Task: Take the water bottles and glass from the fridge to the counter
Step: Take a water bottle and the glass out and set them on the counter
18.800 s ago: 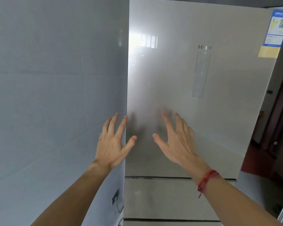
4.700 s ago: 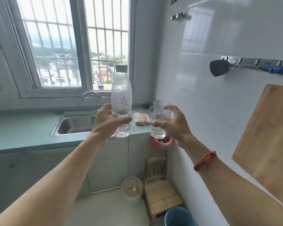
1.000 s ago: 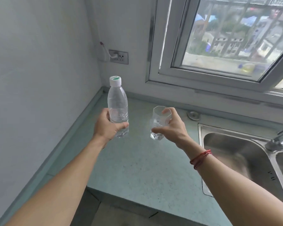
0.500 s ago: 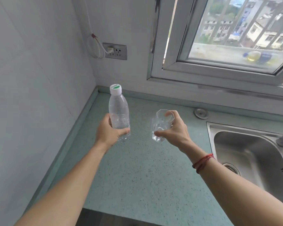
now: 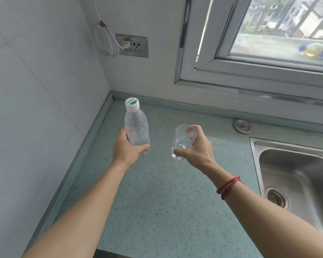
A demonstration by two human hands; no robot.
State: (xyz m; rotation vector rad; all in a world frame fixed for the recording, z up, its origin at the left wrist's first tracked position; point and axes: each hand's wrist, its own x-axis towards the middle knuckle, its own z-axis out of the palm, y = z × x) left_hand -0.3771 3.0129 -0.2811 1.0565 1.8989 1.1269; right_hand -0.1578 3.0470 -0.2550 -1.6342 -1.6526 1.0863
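we saw the left hand (image 5: 127, 151) wrapped round the lower part of the water bottle (image 5: 136, 127), which stood upright with its white cap on. the right hand (image 5: 198, 151) gripped the glass (image 5: 183, 142) from the side, thumb in front and fingers behind its rim. the two hands were apart, side by side, low over the speckled green counter (image 5: 157, 202) near its corner by the tiled wall (image 5: 35, 108). we could not tell whether either base already touched the surface.

we judged this to be the setting-down step, with only one bottle in view and others probably left to fetch.

the risks we saw were plain. the glass looked thin and clear, so a hard or tilted landing on the stone-like top could chip it or tip it, and it seemed to hold a little water that might spill. letting go of the bottle before its base sat flat could topple it toward the glass, since the two were near each other. the sink (image 5: 296, 174) lay well to the right, so a rolling bottle seemed the likelier trouble than a fall into it.
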